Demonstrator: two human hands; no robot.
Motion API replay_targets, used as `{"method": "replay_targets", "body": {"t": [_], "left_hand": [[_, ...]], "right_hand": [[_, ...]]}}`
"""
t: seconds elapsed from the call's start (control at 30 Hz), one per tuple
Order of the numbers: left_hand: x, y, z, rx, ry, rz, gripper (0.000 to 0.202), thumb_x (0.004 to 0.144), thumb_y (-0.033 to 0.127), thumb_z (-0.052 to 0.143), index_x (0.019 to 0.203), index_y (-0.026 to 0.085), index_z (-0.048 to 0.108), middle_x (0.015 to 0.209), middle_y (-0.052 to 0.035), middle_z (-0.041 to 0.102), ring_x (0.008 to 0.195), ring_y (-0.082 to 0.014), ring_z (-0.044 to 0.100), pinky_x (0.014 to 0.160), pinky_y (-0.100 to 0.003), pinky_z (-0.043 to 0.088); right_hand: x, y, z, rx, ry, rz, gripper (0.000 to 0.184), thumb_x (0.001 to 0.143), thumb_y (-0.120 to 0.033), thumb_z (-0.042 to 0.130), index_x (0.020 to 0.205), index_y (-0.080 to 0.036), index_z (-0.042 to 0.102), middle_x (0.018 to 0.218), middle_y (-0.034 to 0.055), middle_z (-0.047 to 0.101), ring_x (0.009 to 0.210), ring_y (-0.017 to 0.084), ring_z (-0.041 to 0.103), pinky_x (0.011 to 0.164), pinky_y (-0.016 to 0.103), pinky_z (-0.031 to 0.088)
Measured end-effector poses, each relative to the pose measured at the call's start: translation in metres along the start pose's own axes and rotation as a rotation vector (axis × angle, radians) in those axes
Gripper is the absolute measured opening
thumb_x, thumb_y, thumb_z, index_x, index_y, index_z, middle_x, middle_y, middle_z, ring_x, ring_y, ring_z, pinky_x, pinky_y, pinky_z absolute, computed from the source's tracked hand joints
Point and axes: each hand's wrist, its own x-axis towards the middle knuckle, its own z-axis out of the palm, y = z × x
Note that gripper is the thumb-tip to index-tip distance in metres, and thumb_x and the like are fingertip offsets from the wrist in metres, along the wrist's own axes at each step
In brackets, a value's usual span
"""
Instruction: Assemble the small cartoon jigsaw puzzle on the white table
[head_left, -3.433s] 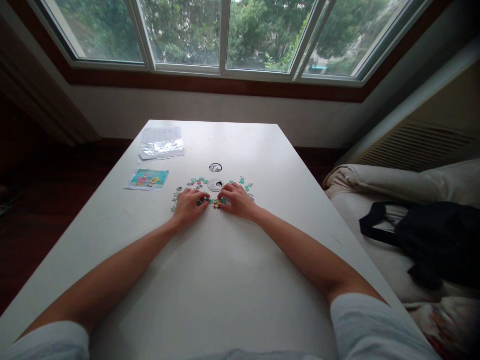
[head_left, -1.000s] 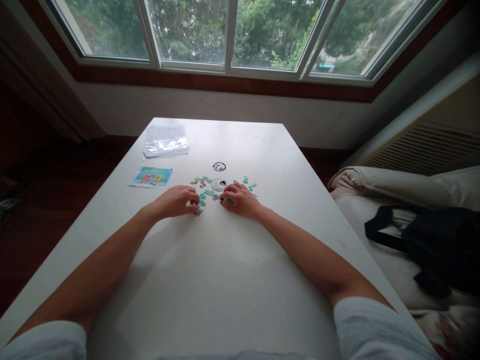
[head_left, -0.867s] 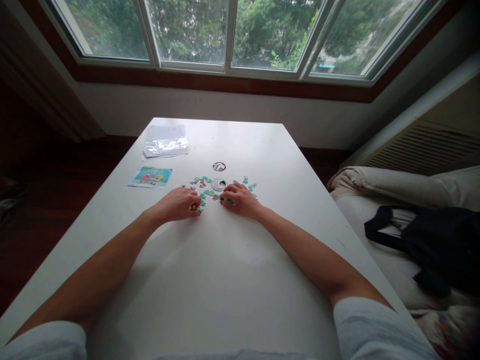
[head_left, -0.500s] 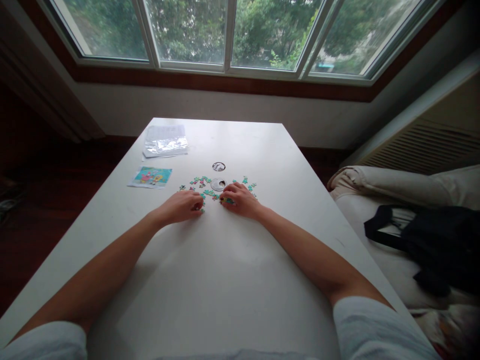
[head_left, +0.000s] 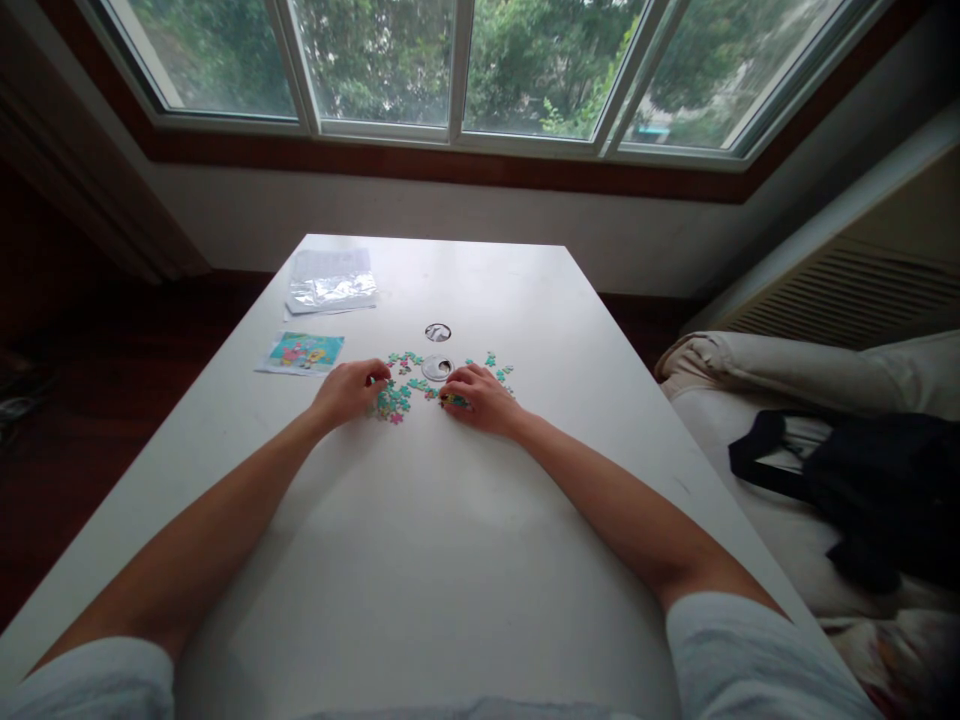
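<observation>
Puzzle pieces lie between and beyond the curled hands, whose grip I cannot tell.

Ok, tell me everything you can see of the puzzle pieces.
The puzzle pieces are small, flat and knobbed, mostly green-turquoise with bits of pink and yellow; their material is hard to tell. They lie scattered on the white table, to the left, right and near side of a round grey disc, thickest beside the left hand. Some yellow and green ones show at the right hand, which partly hides them.
</observation>
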Motion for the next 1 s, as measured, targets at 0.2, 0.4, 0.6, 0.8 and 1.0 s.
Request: {"method": "replay_targets", "body": {"t": [0.2,0.4,0.6,0.8,1.0], "left_hand": [[0.008,-0.031,0.004,0.016,0.168,-0.164,0.020,0.087,0.035,0.059,0.098,0.025,0.073,0.091,-0.0015,0.076,0.080,-0.0197,0.066,0.074,-0.030,0.046],[0.009,-0.043,0.015,0.065,0.293,-0.219,0.020,0.087,0.032,0.058,0.096,0.023,0.073,0.088,-0.0024,0.076,0.078,-0.0195,0.067,0.079,-0.030,0.049],[0.009,-0.038,0.021,0.040,0.339,-0.205,0.019,0.088,0.031,0.058,0.096,0.023,0.073,0.090,-0.0022,0.076,0.079,-0.0200,0.067,0.078,-0.030,0.048],[0.014,-0.043,0.022,0.033,0.369,-0.202,0.017,0.089,0.032,0.059,0.094,0.023,0.073,0.088,-0.0027,0.076,0.079,-0.0203,0.067,0.078,-0.031,0.048],[0.016,-0.048,0.025,0.047,0.335,-0.172,0.022,0.090,0.036,0.058,0.097,0.024,0.075,0.086,-0.0035,0.075,0.078,-0.0211,0.066,0.078,-0.032,0.048]], "right_hand": [[0.000,-0.001,0.000,0.010,0.000,-0.008,0.022,0.095,-0.032,0.063,0.114,-0.026,0.072,0.116,0.0097,0.067,0.111,0.026,0.054,0.098,0.042,0.043],[0.000,0.002,0.005,0.042,0.018,-0.049,0.023,0.093,-0.033,0.065,0.114,-0.026,0.072,0.116,0.0097,0.067,0.110,0.027,0.055,0.099,0.044,0.043],[0.000,0.002,0.009,0.052,0.011,-0.081,0.024,0.092,-0.033,0.067,0.114,-0.028,0.072,0.117,0.0084,0.067,0.110,0.027,0.055,0.101,0.045,0.043],[0.002,-0.001,0.008,0.058,0.006,-0.095,0.023,0.093,-0.035,0.066,0.113,-0.029,0.073,0.116,0.0079,0.068,0.110,0.026,0.056,0.101,0.044,0.042],[0.002,-0.004,0.006,0.069,0.007,-0.125,0.021,0.094,-0.037,0.066,0.111,-0.028,0.074,0.115,0.0079,0.068,0.108,0.025,0.058,0.101,0.043,0.042]]}}
